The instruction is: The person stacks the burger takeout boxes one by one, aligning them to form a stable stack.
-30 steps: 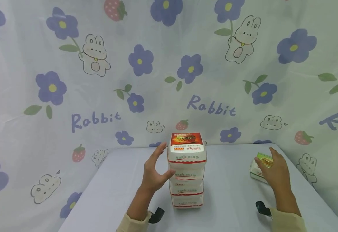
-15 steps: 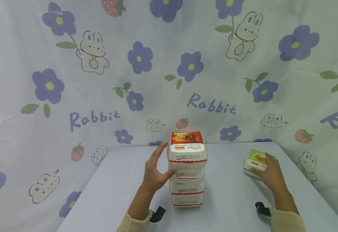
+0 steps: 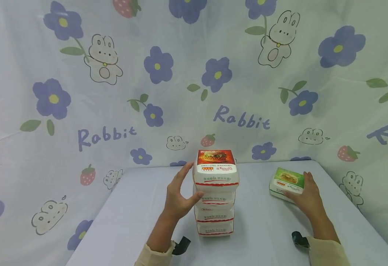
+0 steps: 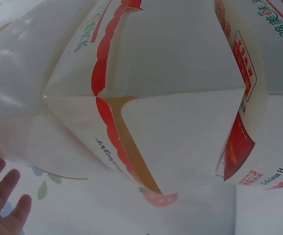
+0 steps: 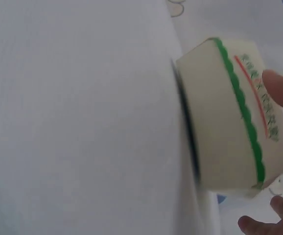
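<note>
A stack of several white burger boxes with red trim (image 3: 215,181) stands upright on the table, a burger picture on its top lid. My left hand (image 3: 178,199) is at the stack's left side, thumb by the front and fingers spread toward the back; in the left wrist view the fingertips (image 4: 15,210) look apart from the box. To the right, my right hand (image 3: 308,197) holds a burger box with a green lid (image 3: 288,178) by its right side. Its thumb (image 5: 281,90) lies on the box's front, the other fingers behind. Whether the box touches the table I cannot tell.
The table (image 3: 257,229) has a white cover. Behind it hangs a curtain (image 3: 194,99) printed with rabbits, flowers and strawberries. Bare tabletop separates the stack from the green-lidded box. Black wrist mounts (image 3: 181,246) stick out near both sleeves.
My right hand has closed on the green-lidded burger box and moved it left, toward the stack. The left hand and the stack hold their places; the head view has shifted slightly.
</note>
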`<action>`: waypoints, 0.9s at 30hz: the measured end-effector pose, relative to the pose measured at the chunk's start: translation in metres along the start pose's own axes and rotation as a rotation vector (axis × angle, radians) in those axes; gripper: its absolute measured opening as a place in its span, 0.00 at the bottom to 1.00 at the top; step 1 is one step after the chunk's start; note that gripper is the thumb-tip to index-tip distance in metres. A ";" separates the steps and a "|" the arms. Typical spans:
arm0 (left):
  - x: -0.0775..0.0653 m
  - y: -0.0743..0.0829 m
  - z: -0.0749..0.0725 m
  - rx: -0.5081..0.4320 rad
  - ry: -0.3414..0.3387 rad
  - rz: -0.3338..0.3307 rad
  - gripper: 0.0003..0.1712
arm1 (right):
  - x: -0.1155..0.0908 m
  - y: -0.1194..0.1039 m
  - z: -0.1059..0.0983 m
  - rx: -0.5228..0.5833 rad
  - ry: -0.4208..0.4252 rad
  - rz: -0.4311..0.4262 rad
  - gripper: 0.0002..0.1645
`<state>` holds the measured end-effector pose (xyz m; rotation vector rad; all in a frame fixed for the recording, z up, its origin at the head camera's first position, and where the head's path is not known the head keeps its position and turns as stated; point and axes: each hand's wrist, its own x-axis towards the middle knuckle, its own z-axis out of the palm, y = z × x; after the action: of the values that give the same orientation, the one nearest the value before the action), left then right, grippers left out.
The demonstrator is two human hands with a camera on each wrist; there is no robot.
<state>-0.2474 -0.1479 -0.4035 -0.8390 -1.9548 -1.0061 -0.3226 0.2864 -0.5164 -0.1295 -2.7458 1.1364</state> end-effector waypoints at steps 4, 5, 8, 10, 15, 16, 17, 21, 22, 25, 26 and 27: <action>0.000 0.000 0.000 0.003 0.006 0.002 0.47 | 0.003 0.009 0.003 -0.016 -0.067 -0.014 0.76; 0.000 0.000 0.000 0.004 0.005 -0.001 0.47 | 0.003 0.010 0.004 -0.014 -0.091 -0.015 0.75; -0.001 0.000 0.000 0.009 0.000 -0.006 0.47 | 0.003 0.009 0.005 -0.013 -0.138 -0.022 0.74; 0.000 0.000 0.001 0.010 0.003 -0.002 0.47 | 0.001 0.006 0.005 -0.009 -0.139 -0.011 0.74; 0.001 -0.003 0.000 -0.002 0.040 0.015 0.46 | 0.001 0.000 0.007 0.016 -0.110 -0.005 0.75; 0.002 -0.004 0.000 -0.003 0.047 0.017 0.46 | 0.001 0.000 0.008 0.014 -0.110 -0.011 0.76; 0.002 -0.004 0.000 -0.006 0.051 0.018 0.46 | 0.001 -0.001 0.009 0.010 -0.123 -0.020 0.77; 0.001 -0.006 -0.001 -0.009 0.056 0.020 0.46 | 0.001 -0.006 0.011 -0.038 -0.205 -0.050 0.77; 0.001 -0.006 -0.001 -0.010 0.056 0.019 0.46 | 0.001 -0.007 0.011 -0.051 -0.218 -0.051 0.77; 0.000 -0.006 -0.002 -0.009 0.054 0.015 0.46 | -0.001 -0.011 0.012 -0.056 -0.233 -0.040 0.75; 0.000 -0.006 -0.003 -0.008 0.052 0.013 0.46 | -0.002 -0.012 0.012 -0.052 -0.230 -0.031 0.75; 0.000 -0.006 -0.003 -0.006 0.050 0.011 0.46 | -0.003 -0.013 0.012 -0.044 -0.230 -0.020 0.75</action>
<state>-0.2512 -0.1535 -0.4041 -0.8193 -1.9040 -1.0177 -0.3222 0.2680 -0.5160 0.0256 -2.9657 1.1515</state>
